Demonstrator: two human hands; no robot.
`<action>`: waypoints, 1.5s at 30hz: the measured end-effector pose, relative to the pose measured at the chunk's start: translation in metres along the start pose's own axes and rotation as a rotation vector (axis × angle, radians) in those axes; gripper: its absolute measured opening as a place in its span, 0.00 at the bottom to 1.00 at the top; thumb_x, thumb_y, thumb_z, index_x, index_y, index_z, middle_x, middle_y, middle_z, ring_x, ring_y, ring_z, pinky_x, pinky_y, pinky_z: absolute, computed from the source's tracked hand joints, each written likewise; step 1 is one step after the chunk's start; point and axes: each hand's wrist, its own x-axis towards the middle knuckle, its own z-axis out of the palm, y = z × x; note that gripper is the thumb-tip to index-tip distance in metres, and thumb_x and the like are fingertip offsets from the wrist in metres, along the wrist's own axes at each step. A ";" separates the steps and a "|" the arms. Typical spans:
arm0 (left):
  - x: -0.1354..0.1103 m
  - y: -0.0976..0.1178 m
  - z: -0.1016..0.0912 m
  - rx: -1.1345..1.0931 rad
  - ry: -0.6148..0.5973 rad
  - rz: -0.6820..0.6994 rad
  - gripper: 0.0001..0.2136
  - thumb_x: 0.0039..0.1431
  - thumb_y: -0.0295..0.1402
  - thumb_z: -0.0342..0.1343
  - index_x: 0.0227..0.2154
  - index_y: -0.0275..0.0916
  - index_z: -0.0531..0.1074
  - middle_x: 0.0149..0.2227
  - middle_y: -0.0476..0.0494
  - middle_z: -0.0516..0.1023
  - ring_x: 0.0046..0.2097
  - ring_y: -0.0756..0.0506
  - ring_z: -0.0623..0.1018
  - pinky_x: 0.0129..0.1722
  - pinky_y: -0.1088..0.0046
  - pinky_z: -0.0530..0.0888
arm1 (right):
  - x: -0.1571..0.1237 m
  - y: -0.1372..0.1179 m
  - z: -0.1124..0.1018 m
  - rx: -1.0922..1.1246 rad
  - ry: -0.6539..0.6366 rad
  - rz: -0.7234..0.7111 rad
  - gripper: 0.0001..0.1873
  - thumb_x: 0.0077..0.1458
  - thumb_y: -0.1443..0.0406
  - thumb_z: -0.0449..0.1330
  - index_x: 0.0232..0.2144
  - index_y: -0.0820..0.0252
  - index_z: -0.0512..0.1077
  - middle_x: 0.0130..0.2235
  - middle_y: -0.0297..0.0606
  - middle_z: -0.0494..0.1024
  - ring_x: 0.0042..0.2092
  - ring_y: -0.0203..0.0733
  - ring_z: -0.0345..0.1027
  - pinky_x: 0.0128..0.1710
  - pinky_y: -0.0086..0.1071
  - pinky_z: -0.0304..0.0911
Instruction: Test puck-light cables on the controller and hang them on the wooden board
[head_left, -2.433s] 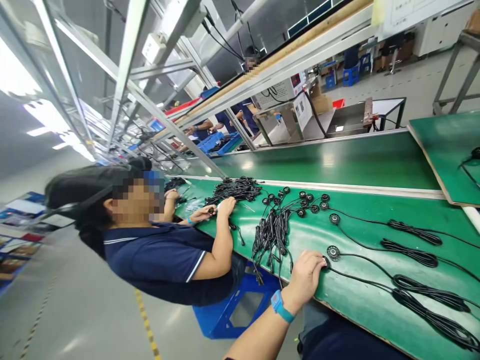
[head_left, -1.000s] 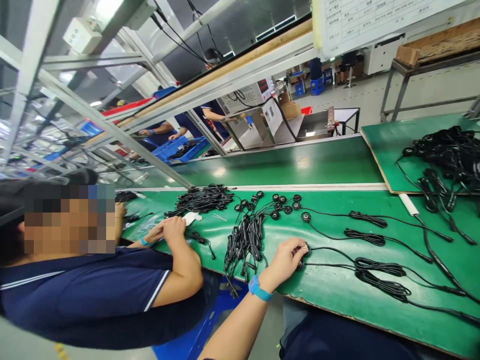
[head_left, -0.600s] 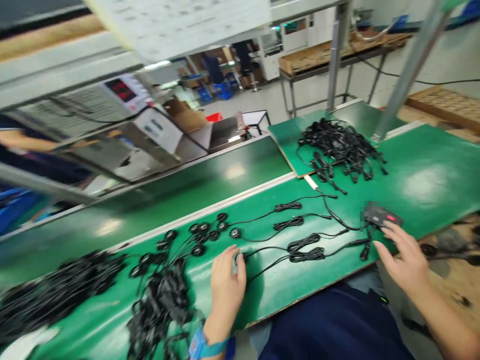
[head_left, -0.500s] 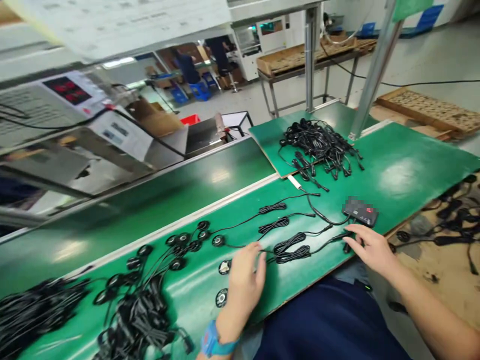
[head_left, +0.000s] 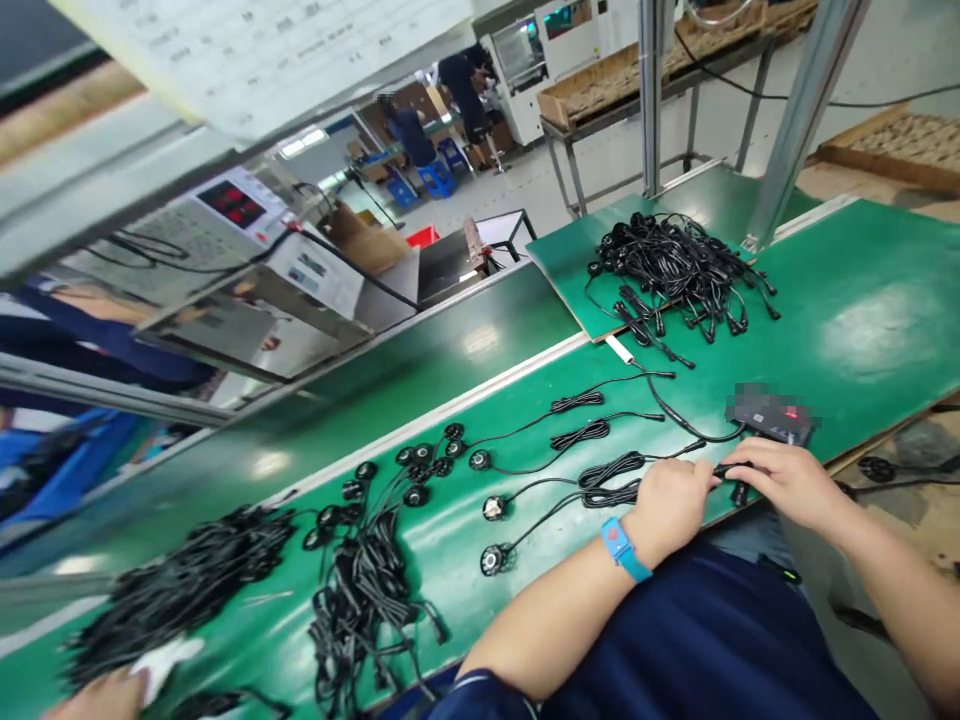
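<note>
Green-topped, the bench [head_left: 450,620] runs across the workroom from near left to far right. At its near edge, right of centre, the person's two hands meet at a black connector [head_left: 723,472]. The left hand [head_left: 671,508], with a blue band [head_left: 625,549] on its wrist, closes its fingertips on the connector from the left; the right hand [head_left: 795,482] pinches it from the right. A short plug [head_left: 740,494] hangs just below the right fingers.

At the near left, a co-worker's hand [head_left: 105,695] is beside something white [head_left: 161,665]; its grip cannot be told.

Just beyond the right hand lies a dark box [head_left: 772,414]. Left of the hands, two discs [head_left: 493,559] lie on the bench, their leads running to coils [head_left: 611,470] partly behind the left hand. Further left are a heap of cables [head_left: 367,590] and a longer pile [head_left: 187,580].

Farther back, two thinner coils [head_left: 579,433] lie side by side. Beyond them, a tangle [head_left: 675,262] covers part of a raised board [head_left: 559,255]. At the far left stands a machine with a red display [head_left: 232,203].
</note>
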 end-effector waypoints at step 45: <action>0.026 -0.016 -0.007 -0.037 0.068 0.059 0.09 0.71 0.30 0.50 0.34 0.38 0.72 0.36 0.41 0.73 0.40 0.41 0.69 0.41 0.64 0.69 | 0.005 -0.008 0.011 -0.001 0.175 -0.043 0.15 0.72 0.60 0.54 0.45 0.55 0.80 0.41 0.38 0.80 0.42 0.44 0.74 0.43 0.36 0.68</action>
